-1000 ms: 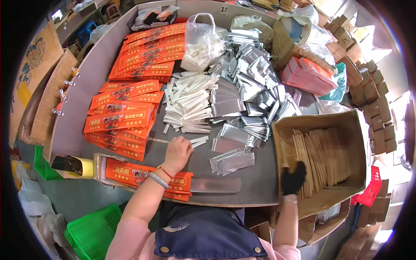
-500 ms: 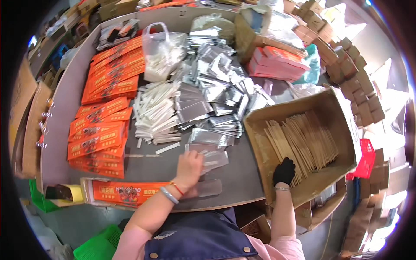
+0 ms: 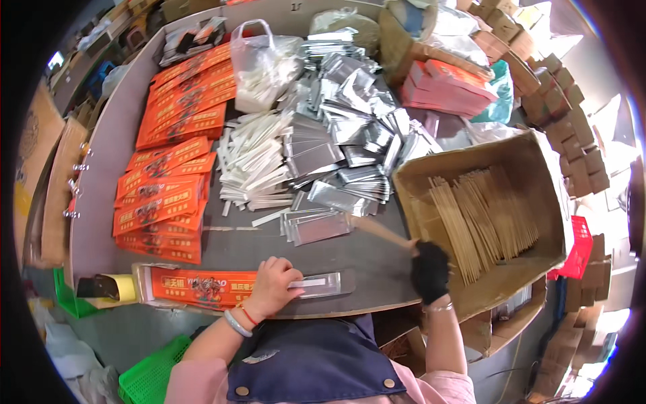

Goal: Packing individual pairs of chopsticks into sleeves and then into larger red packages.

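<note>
L of cardboard box (image 3: 416, 192), wooden sticks (image 3: 381, 231) are gripped at one end by gloved R hand (image 3: 431, 271), prob. to keep far ends free. Farther L of it, clear pouch (image 3: 334, 285) w/ white strip (image 3: 313, 282) is apparently steadied by L hand (image 3: 272, 285), fingers narrowed; pinch unclear.

A green plastic basket (image 3: 153, 374) sat at the lower left, metal clips (image 3: 79, 167) showed beside a tall cardboard sheet (image 3: 60, 202) at far left, and brown cartons (image 3: 557, 102) stood stacked at right near a red crate (image 3: 580, 248).
</note>
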`<act>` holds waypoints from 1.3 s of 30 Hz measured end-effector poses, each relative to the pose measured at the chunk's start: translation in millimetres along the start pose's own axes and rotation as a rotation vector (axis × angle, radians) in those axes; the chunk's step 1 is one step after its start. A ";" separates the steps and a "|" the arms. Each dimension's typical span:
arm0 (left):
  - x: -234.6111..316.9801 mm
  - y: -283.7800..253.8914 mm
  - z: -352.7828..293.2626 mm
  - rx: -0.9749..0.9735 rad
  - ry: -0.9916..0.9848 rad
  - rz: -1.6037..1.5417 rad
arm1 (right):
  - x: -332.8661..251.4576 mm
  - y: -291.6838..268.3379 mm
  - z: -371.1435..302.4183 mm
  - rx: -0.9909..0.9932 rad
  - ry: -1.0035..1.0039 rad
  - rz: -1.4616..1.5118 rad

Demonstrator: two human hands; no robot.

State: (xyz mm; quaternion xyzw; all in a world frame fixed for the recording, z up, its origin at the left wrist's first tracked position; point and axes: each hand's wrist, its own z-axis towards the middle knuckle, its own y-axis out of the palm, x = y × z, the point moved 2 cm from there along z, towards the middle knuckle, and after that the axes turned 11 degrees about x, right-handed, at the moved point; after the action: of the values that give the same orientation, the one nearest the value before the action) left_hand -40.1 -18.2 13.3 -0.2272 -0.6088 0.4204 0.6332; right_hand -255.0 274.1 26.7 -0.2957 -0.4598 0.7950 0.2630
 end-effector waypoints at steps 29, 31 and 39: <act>12.0 -62.4 22.8 -0.252 0.311 0.258 | -146.1 35.4 2.9 -0.262 -0.256 0.263; -18.2 -104.3 42.0 -0.039 0.329 0.205 | -120.8 25.0 8.3 -0.173 -0.181 0.221; -29.6 -10.6 -39.8 0.265 -0.406 0.242 | -130.3 10.8 4.6 -0.196 -0.143 0.175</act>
State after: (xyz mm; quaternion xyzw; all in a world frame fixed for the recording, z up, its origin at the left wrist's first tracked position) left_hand 3.7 -39.0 -1.5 -0.1246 -0.6315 0.6061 0.4673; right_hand -170.4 176.8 48.8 -0.3017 -0.5254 0.7850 0.1291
